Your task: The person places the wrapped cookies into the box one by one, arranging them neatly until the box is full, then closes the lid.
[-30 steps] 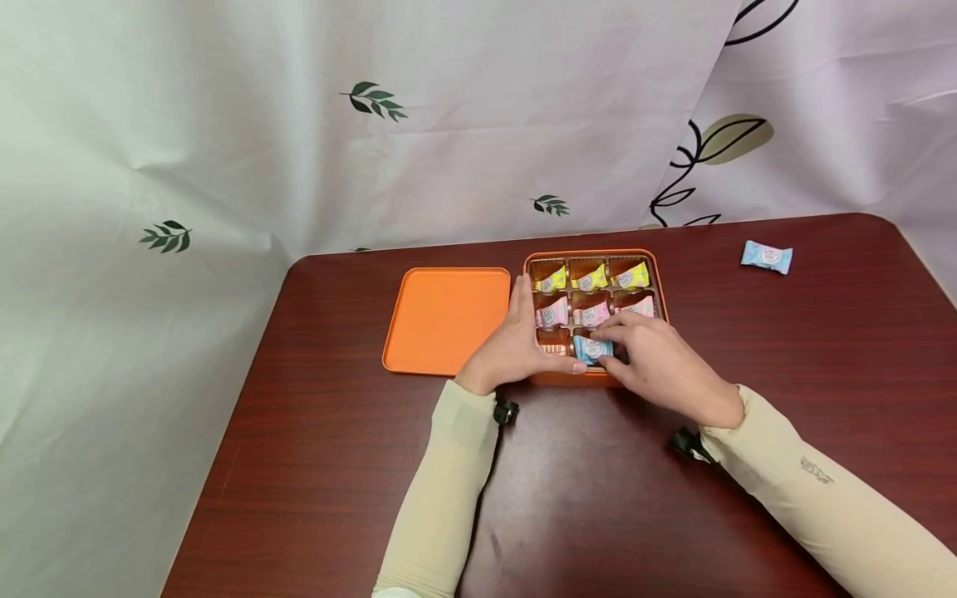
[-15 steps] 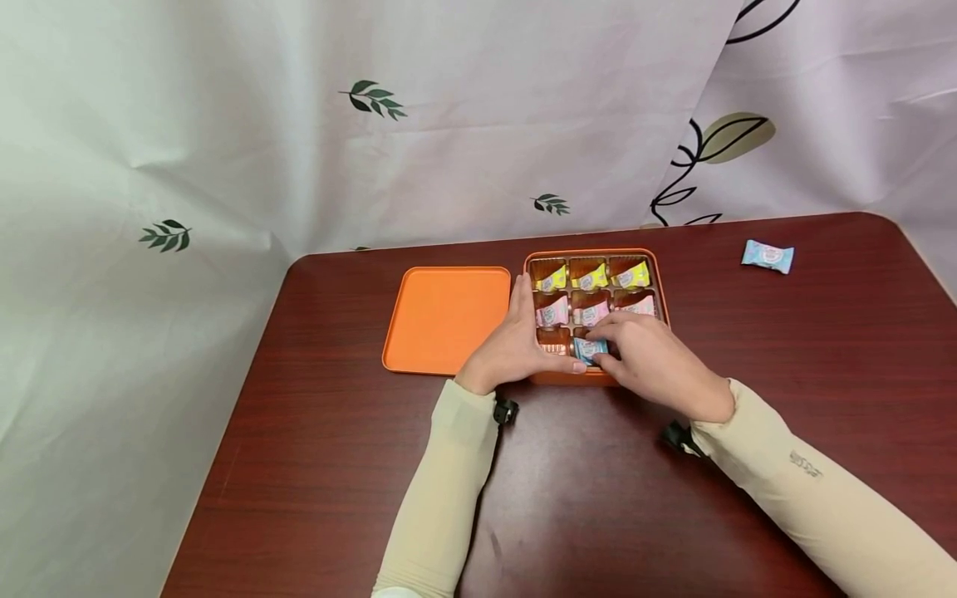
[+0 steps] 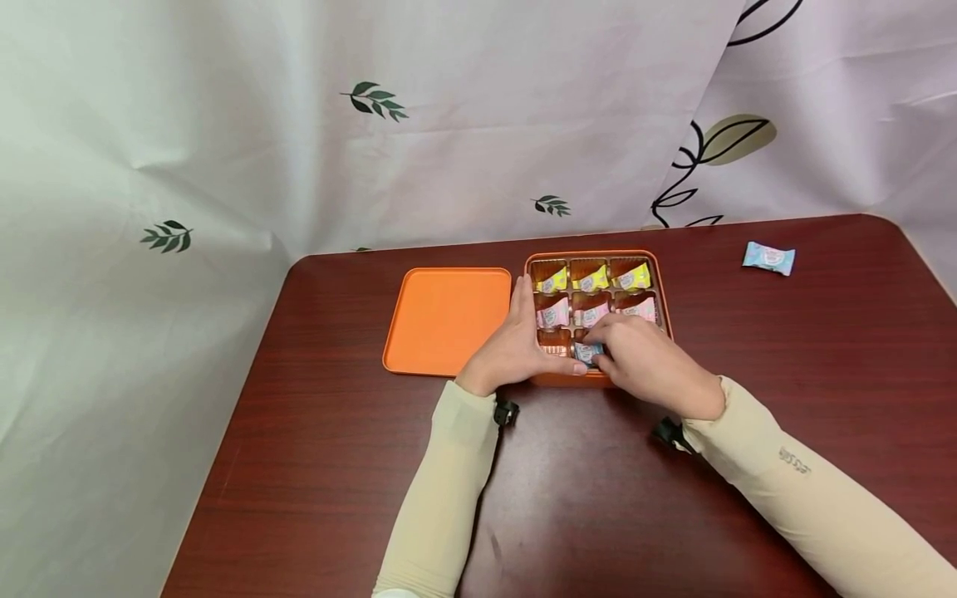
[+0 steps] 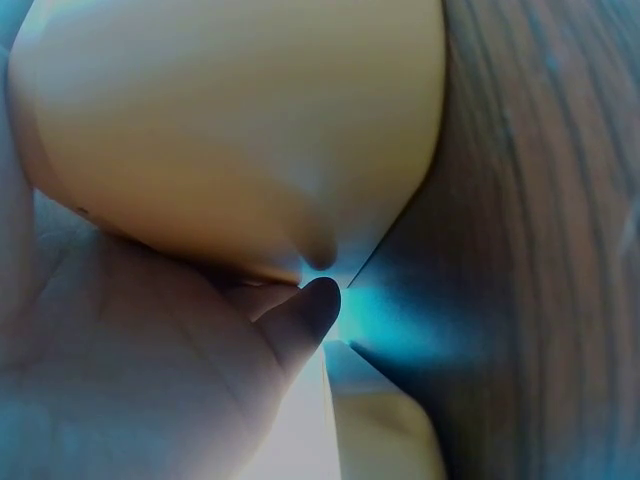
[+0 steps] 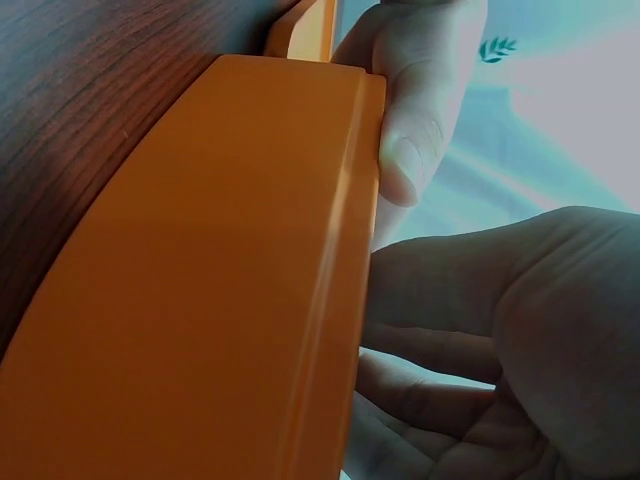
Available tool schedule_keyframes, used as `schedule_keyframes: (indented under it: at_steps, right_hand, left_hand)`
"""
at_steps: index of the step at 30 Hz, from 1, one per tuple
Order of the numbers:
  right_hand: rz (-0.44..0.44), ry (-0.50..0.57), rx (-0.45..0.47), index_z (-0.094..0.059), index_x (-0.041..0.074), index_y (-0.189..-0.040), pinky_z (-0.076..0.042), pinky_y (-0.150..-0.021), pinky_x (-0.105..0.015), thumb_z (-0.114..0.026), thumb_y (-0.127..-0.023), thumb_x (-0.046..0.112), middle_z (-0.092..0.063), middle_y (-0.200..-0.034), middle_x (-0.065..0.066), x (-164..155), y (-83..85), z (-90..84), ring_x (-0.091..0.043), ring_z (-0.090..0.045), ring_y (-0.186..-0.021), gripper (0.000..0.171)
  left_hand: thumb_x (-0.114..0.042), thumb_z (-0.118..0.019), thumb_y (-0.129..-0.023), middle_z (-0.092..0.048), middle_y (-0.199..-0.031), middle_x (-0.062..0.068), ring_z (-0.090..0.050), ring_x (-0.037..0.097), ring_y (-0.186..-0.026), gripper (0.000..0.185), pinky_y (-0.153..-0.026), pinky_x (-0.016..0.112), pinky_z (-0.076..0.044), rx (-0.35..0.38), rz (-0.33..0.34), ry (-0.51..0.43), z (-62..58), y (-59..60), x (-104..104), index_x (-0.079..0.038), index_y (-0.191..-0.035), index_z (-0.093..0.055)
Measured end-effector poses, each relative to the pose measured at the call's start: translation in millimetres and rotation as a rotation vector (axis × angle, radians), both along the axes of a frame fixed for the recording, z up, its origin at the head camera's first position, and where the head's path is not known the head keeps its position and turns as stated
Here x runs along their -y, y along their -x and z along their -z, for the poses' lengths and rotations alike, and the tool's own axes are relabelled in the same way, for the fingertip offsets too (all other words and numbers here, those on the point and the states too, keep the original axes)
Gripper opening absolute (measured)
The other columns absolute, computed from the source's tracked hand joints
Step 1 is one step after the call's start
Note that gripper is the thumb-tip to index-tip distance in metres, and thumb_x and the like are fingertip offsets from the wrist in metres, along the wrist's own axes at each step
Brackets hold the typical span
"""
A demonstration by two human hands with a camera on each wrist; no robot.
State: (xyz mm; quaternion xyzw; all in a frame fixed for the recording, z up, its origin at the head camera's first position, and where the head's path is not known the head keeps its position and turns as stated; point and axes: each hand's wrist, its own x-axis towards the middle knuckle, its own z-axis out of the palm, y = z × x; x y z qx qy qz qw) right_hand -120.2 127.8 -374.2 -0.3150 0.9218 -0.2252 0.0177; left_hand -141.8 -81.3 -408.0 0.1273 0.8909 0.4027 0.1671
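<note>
The right hand point(image 3: 643, 365) pinches the blue wrapped candy point(image 3: 586, 353), seemingly light and crinkly, while the left hand point(image 3: 516, 345) lies open against the orange box point(image 3: 665, 307)

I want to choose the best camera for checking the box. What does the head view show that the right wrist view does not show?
Only the head view shows the inside of the orange box: yellow candies in the far row, pink candies in the middle row, and a blue candy under the right hand in the near row. It also shows the lid and a loose blue candy. Only the right wrist view shows the box's outer wall close up. Both show the left hand against the box, and the table.
</note>
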Motion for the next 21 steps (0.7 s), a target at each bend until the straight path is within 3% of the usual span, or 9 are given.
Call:
schedule_keyframes:
  at_steps: [21]
  right_hand:
    - [0.025,0.058,-0.017,-0.076,-0.003,-0.1,-0.055,-0.08,-0.046,-0.073,-0.085,-0.003,-0.073,-0.098,-0.012,-3.6,-0.5,5.3,-0.028,-0.067,-0.091,0.016]
  left_hand:
    - [-0.056,-0.088,-0.07,0.023,-0.166,0.005,-0.003,0.025,-0.154,0.147,-0.116,0.043,-0.031,-0.021,0.004,0.029,1.5,1.7,-0.9,-0.019,-0.157,0.025]
